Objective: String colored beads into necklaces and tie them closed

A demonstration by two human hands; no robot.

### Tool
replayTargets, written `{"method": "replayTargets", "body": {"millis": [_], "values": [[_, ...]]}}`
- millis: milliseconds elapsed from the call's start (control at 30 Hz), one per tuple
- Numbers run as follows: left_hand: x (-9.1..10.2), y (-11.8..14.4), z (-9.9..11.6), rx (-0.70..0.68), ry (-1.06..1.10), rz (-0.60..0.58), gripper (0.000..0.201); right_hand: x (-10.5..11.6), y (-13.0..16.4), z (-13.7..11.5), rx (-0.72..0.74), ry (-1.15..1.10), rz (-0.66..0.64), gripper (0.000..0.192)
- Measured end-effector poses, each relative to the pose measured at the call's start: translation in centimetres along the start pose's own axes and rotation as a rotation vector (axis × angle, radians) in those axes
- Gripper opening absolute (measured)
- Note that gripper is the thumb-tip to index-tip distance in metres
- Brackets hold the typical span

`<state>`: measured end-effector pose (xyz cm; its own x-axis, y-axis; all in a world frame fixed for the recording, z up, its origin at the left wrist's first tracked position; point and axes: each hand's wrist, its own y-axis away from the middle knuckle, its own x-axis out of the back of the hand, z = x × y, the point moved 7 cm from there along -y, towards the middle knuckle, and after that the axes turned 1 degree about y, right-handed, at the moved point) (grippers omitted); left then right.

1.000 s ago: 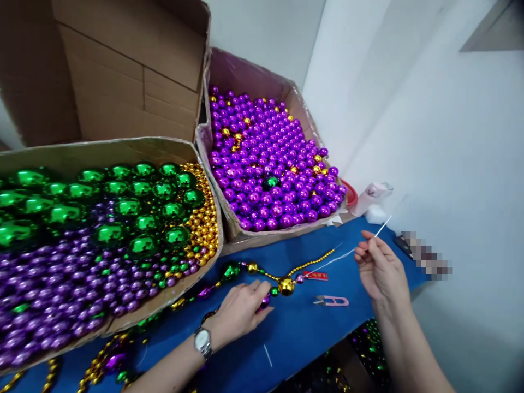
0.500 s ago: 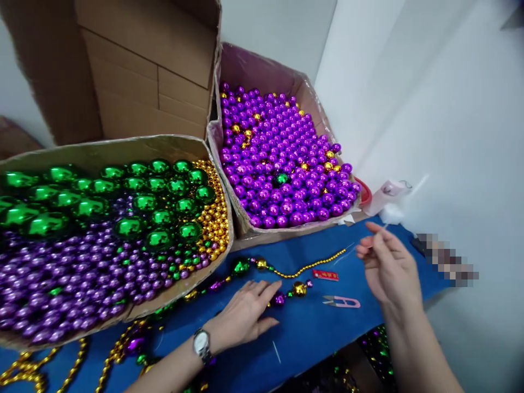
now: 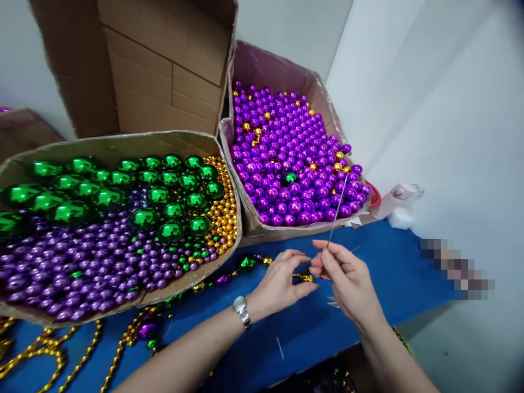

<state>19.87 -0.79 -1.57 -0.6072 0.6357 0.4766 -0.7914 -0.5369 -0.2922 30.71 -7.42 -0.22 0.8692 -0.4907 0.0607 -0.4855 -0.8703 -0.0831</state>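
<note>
The needle [image 3: 337,210], thin and straight, is pinched by the right hand [image 3: 349,278] above the blue surface [image 3: 397,273]. The left hand [image 3: 276,285] is curled nearby; its grip cannot be told. Shiny, round beads [image 3: 247,262] are strung close by.

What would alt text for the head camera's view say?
A person's right hand pinches a thin, needle-like rod above a blue table, the left hand close beside it. Behind, open brown cardboard boxes hold shiny round beads: green, purple and gold at left, mostly purple at right.
</note>
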Motion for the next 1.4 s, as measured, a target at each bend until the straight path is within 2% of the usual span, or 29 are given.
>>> {"method": "replayTargets", "body": {"millis": [133, 267, 400, 567, 800, 900, 1000, 1133, 1233, 1400], "values": [[-0.6, -1.3, -0.3, 0.012, 0.076, 0.04, 0.014, 0.2, -0.1, 0.1, -0.002, 0.003, 0.018, 0.033], [0.4, -1.1, -0.2, 0.022, 0.011, 0.051, 0.016, 1.1, -0.1, 0.3, -0.008, -0.005, 0.053, 0.033], [2.0, -0.2, 0.3, -0.051, -0.097, 0.084, 0.019, 1.7, -0.2, 0.6, -0.03, -0.025, 0.085, 0.034], [2.7, 0.5, 1.3, -0.123, -0.139, 0.096, 0.022, 1.5, -0.3, 0.5, -0.027, -0.027, 0.067, 0.033], [3.1, 0.8, 1.4, -0.036, -0.034, 0.082, 0.023, 1.5, -0.1, 0.3, -0.027, -0.026, 0.061, 0.033], [2.3, 1.1, 1.0, -0.058, -0.177, 0.016, 0.029, 1.6, -0.1, 0.3, -0.026, -0.061, 0.085, 0.029], [0.6, 1.8, -0.1, -0.089, -0.389, -0.083, 0.029, 1.5, -0.1, 0.2, -0.012, -0.119, 0.099, 0.025], [-1.2, 3.1, -1.5, -0.117, -0.578, -0.192, 0.025, 1.0, -0.3, 0.4, -0.059, -0.256, 0.044, 0.022], [-1.1, 4.1, -1.8, -0.099, -0.625, -0.237, 0.026, 0.8, -0.2, 0.8, -0.092, -0.295, 0.018, 0.023], [0.7, 7.2, -0.8, -0.024, -0.609, -0.267, 0.027, 0.8, 0.5, 2.1, -0.158, -0.323, 0.022, 0.025]]}}
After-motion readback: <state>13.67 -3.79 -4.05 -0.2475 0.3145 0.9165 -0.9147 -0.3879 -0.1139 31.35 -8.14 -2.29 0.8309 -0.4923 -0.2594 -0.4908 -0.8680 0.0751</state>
